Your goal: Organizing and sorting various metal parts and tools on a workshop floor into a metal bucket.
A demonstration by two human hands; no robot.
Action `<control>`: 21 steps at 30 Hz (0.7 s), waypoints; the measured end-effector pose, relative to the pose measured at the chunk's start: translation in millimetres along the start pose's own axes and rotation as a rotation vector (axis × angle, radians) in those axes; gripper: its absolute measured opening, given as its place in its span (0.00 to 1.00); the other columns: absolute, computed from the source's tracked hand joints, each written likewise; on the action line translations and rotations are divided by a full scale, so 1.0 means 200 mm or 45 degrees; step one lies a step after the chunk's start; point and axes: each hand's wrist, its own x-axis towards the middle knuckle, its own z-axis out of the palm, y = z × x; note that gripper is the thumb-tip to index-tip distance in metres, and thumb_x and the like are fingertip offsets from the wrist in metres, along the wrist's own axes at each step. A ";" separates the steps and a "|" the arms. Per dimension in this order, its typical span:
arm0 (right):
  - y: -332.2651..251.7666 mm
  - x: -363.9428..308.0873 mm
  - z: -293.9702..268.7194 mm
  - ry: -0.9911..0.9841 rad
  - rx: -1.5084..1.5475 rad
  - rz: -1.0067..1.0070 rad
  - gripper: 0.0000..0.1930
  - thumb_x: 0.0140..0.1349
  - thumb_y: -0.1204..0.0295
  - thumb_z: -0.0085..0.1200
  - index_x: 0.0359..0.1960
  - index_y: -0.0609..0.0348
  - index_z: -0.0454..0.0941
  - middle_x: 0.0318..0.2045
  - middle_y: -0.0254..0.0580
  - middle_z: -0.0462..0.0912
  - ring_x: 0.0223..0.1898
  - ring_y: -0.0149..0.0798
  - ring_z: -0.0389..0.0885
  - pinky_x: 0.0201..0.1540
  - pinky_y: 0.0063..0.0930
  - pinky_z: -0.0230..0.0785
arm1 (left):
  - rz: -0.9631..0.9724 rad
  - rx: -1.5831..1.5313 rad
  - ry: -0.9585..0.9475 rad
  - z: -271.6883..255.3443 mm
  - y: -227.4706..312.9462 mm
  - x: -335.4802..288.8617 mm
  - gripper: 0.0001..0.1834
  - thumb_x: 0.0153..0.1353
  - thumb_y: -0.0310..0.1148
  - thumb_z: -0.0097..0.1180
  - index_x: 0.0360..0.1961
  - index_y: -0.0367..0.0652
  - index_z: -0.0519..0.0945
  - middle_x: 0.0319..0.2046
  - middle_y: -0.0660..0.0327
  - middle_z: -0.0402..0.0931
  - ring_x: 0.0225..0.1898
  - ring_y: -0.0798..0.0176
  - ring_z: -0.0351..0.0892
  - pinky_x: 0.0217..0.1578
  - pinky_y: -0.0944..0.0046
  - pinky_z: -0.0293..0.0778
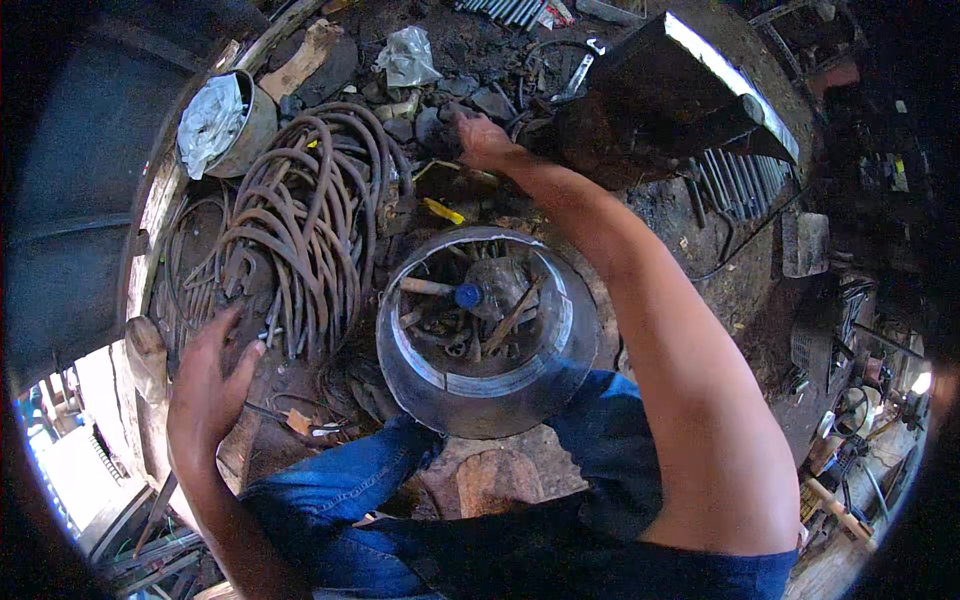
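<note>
My right hand (483, 143) reaches far forward to a patch of dark stones or lumps (430, 128); its fingertips are too dark and blurred to show whether they grip anything. My left hand (212, 385) is at the left with its thumb and fingers apart, nothing in it. Just beyond it lies a big coil of brown cable or hose (300, 215). Between my knees stands a round metal drum (480, 405), open at the top. Inside it are a clear plastic bottle with a blue cap (467, 295), a wooden handle (424, 286) and metal scraps.
A bucket (258, 135) holding crumpled plastic stands at the far left. A clear plastic bag (408, 58) lies beyond the stones. At far right are a large dark metal piece (640, 105), a wrench (581, 72) and several metal rods (745, 185). A yellow strip (443, 211) lies beyond the drum.
</note>
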 end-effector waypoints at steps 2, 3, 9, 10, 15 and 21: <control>-0.08 -0.02 -0.07 -0.252 0.048 0.031 0.21 0.44 0.66 0.62 0.41 0.62 0.78 0.36 0.59 0.80 0.41 0.53 0.80 0.46 0.45 0.73 | -0.022 -0.017 0.014 -0.01 -0.02 -0.02 0.26 0.59 0.37 0.58 0.57 0.37 0.71 0.54 0.45 0.71 0.57 0.45 0.70 0.59 0.55 0.63; -0.03 -0.03 -0.12 -0.254 0.035 0.041 0.21 0.44 0.66 0.62 0.41 0.62 0.78 0.36 0.59 0.80 0.41 0.53 0.80 0.46 0.45 0.73 | 0.020 -0.015 0.006 -0.01 0.00 -0.01 0.26 0.60 0.37 0.57 0.58 0.37 0.70 0.54 0.45 0.72 0.57 0.46 0.70 0.59 0.56 0.63; -0.20 -0.17 -0.74 -0.517 0.958 -0.372 0.19 0.50 0.68 0.65 0.42 0.65 0.79 0.39 0.46 0.83 0.41 0.36 0.80 0.46 0.34 0.71 | 0.031 -0.062 0.022 -0.04 0.00 -0.02 0.26 0.59 0.36 0.57 0.57 0.36 0.70 0.53 0.43 0.72 0.56 0.46 0.71 0.58 0.56 0.63; -0.23 -0.26 -0.88 -0.632 1.262 -0.456 0.19 0.50 0.69 0.66 0.42 0.64 0.79 0.39 0.44 0.83 0.41 0.33 0.79 0.48 0.33 0.71 | 0.057 -0.104 0.027 -0.03 0.02 -0.01 0.26 0.59 0.36 0.58 0.56 0.35 0.71 0.53 0.42 0.72 0.56 0.44 0.71 0.58 0.55 0.63; -0.65 -0.62 -1.16 -0.848 0.507 -1.014 0.22 0.47 0.66 0.67 0.41 0.67 0.78 0.38 0.56 0.82 0.43 0.48 0.81 0.47 0.41 0.72 | 0.046 -0.083 0.010 -0.03 -0.01 -0.01 0.26 0.59 0.35 0.58 0.57 0.36 0.71 0.53 0.42 0.72 0.56 0.44 0.71 0.58 0.55 0.63; -0.75 -0.90 -1.12 -0.462 -0.128 -1.026 0.18 0.48 0.70 0.58 0.41 0.66 0.76 0.38 0.51 0.80 0.42 0.52 0.79 0.45 0.40 0.71 | 0.074 -0.072 0.000 -0.02 0.06 0.00 0.26 0.59 0.36 0.58 0.57 0.36 0.71 0.53 0.43 0.72 0.56 0.44 0.71 0.58 0.55 0.63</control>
